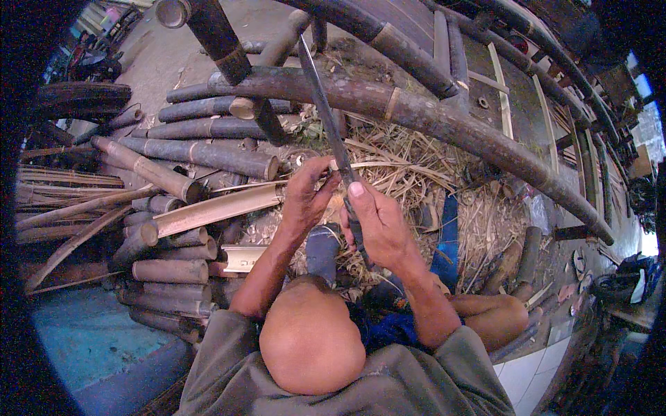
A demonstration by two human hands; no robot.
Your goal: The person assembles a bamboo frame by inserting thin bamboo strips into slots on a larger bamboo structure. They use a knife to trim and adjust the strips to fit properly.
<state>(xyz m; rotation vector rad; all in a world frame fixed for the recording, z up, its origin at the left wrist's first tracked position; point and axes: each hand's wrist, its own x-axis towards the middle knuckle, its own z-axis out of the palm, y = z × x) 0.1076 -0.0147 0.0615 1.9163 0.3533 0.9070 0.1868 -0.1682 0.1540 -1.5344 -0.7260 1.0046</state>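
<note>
My right hand [381,223] is closed round the dark handle of a long, straight machete [323,104], with my thumb lying along its base. The blade points away from me and slightly left, its tip passing over a thick bamboo pole. Just left of the blade, my left hand [306,193] is closed with bent fingers on a small bamboo piece [334,166], whose pale end touches or nearly touches the blade. My fingers hide most of that piece. Thin bamboo shavings [395,163] lie beyond and beneath both hands.
A thick bamboo pole [347,90] crosses in front, part of a bamboo frame reaching right. Cut bamboo lengths [201,154] are stacked at left, with a split bamboo half [222,208] on them. Long bamboo strips [69,177] lie farther left. A blue strip [447,239] stands right of my hands.
</note>
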